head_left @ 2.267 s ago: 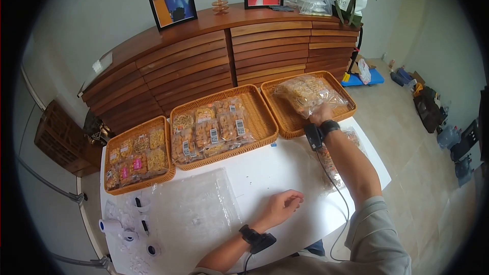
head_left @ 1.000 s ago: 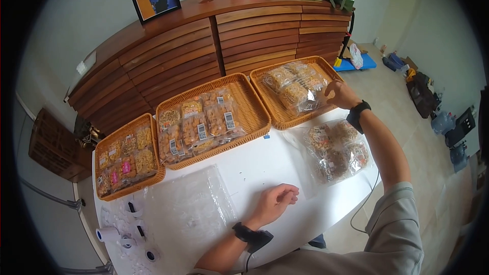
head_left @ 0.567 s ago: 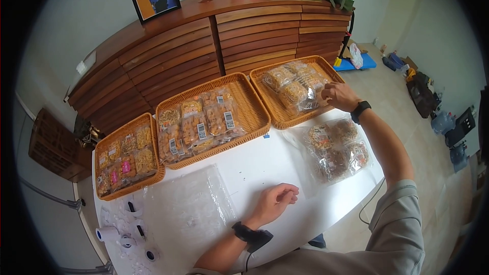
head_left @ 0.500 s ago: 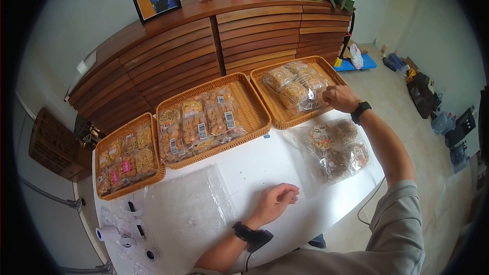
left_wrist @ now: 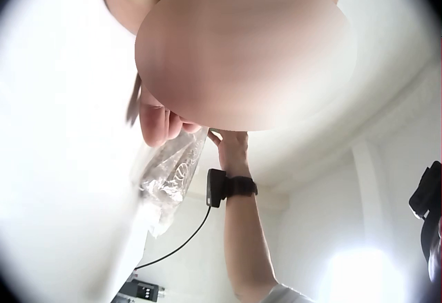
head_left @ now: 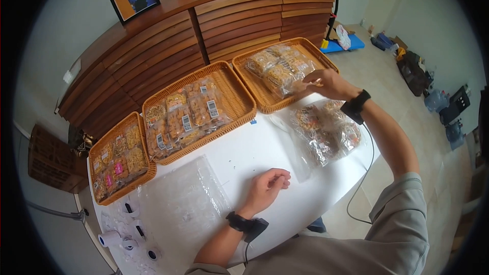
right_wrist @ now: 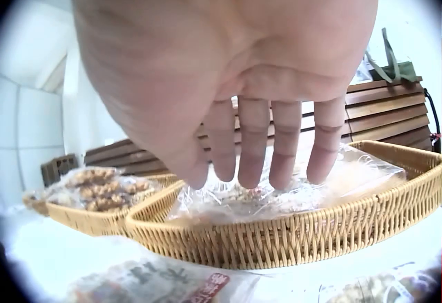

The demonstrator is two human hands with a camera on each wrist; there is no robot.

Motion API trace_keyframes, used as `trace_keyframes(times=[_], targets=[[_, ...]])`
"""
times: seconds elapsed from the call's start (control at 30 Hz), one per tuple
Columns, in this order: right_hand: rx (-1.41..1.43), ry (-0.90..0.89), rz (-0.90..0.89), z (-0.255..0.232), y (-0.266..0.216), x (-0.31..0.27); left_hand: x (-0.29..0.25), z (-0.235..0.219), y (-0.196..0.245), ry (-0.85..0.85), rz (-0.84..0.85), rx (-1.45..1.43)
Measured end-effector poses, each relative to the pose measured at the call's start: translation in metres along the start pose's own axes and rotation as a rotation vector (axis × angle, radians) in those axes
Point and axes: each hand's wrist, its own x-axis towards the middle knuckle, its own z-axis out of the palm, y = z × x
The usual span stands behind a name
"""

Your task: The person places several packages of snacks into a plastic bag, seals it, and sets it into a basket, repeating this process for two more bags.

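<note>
My right hand (head_left: 331, 84) hovers by the front right edge of the right wicker basket (head_left: 243, 86). In the right wrist view its fingers (right_wrist: 252, 168) hang down, apart from each other and holding nothing. Inside this basket lies a clear bag (head_left: 279, 75) of several packaged snack pieces, close to the fingertips. My left hand (head_left: 265, 188) stays over the white table (head_left: 244, 147) near its front, fingers loosely curled round nothing. Between my hands, to the right, a second clear bag (head_left: 323, 130) of snack packs lies on the table.
A middle basket (head_left: 239, 84) and a left basket (head_left: 147, 174) hold several snack packs. Flat clear plastic bags (head_left: 183, 193) lie on the table, with tape rolls (head_left: 109, 238) and a marker (head_left: 140, 231) to the left. A wooden cabinet (head_left: 239, 23) stands behind.
My right hand held the bag over the right basket, then let go; the bag now lies there. That hand has since drawn slightly back. The head view has shifted; the left hand stays idle.
</note>
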Motion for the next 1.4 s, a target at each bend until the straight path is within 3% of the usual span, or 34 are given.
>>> trace_keyframes(times=[0.07, 0.23, 0.27, 0.33, 0.43, 0.7, 0.97, 1.07, 1.17, 1.27, 1.4], targets=[[0.064, 0.007, 0.218, -0.013, 0.009, -0.023, 0.0, 0.0, 0.003, 0.004, -0.014, 0.011], [-0.07, 0.04, 0.574, -0.023, 0.029, -0.109, 0.001, -0.001, 0.006, -0.007, -0.003, 0.006], [0.11, 0.0, 0.819, -0.025, 0.024, -0.122, 0.002, -0.001, 0.006, -0.009, 0.005, -0.008], [0.438, 0.02, 0.995, -0.02, 0.02, -0.148, 0.003, -0.001, 0.007, -0.014, 0.003, -0.037], [0.725, 0.022, 1.009, -0.01, 0.01, -0.167, 0.005, -0.001, 0.015, -0.018, -0.062, -0.114], [0.814, 0.013, 0.902, 0.002, -0.007, -0.165, 0.029, 0.027, 0.055, 0.074, -0.363, -0.245], [0.903, 0.055, 0.819, 0.01, -0.024, -0.166, 0.078, 0.012, 0.043, 0.114, -0.56, -0.19], [0.948, 0.15, 0.9, 0.003, -0.047, -0.16, 0.084, 0.02, 0.054, 0.054, -0.586, -0.133], [1.102, 0.06, 0.89, 0.022, -0.018, -0.166, 0.09, 0.035, 0.069, 0.071, -0.597, -0.15], [1.316, 0.162, 0.834, 0.032, -0.02, -0.165, 0.094, 0.034, 0.053, 0.096, -0.604, -0.227], [1.322, 0.158, 0.853, 0.027, -0.018, -0.17, 0.082, 0.045, 0.053, 0.213, -0.462, -0.168]])
